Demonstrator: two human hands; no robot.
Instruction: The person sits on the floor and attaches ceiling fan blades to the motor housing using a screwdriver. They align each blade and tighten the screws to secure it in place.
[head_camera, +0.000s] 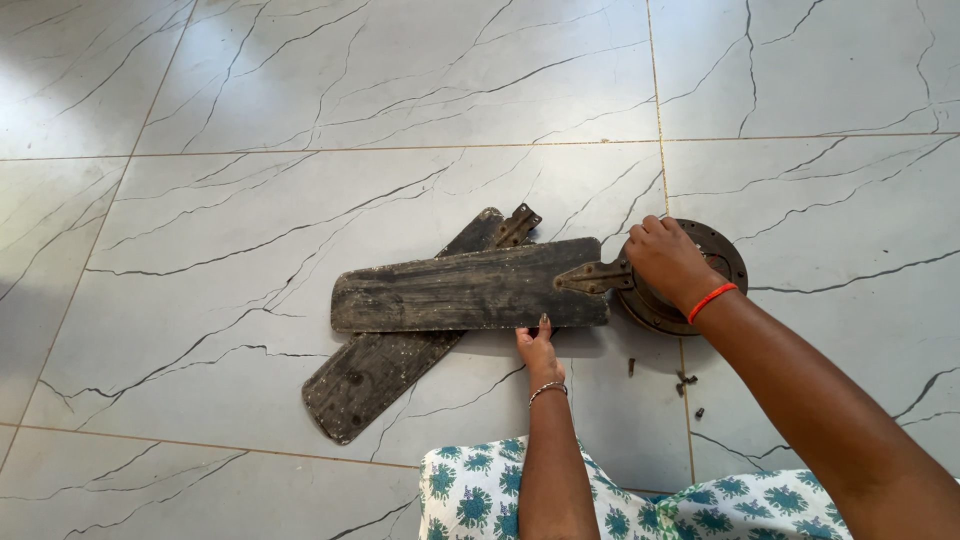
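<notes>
Kneeling over the marble-patterned tile floor (300, 180), the person is working low, with a green-and-white printed garment (480, 490) showing at the bottom edge of the view. Nearest in, the left hand (538, 350) is pressing fingertips flat against the near long edge of the upper fan blade (460, 290); it is not gripping anything, just steadying the blade against the floor. A thin bangle (547, 390) is sitting on that wrist. To do this step well, I judge that this hand should be keeping firm downward pressure so the blade is not swinging while the other end is being worked.

Just right of that hand, a few small dark screws (685, 380) are lying loose on the tile, near enough to be knocked; keeping them gathered in one spot looks sensible.

Further out, the upper fan blade is lying nearly level across the view, its metal bracket (592, 276) pointing right toward the round motor hub (720, 262). The right hand (665, 260), with an orange band (712, 300) at the wrist, is curled over the joint where bracket meets hub; its fingers are closed around something there, but what exactly they are pinching is hidden. Lining up the bracket with the hub squarely seems the point needing care.

Beneath and beyond, a second fan blade (380, 375) is lying diagonally, crossed under the first, its own bracket (517, 224) reaching the far side.
</notes>
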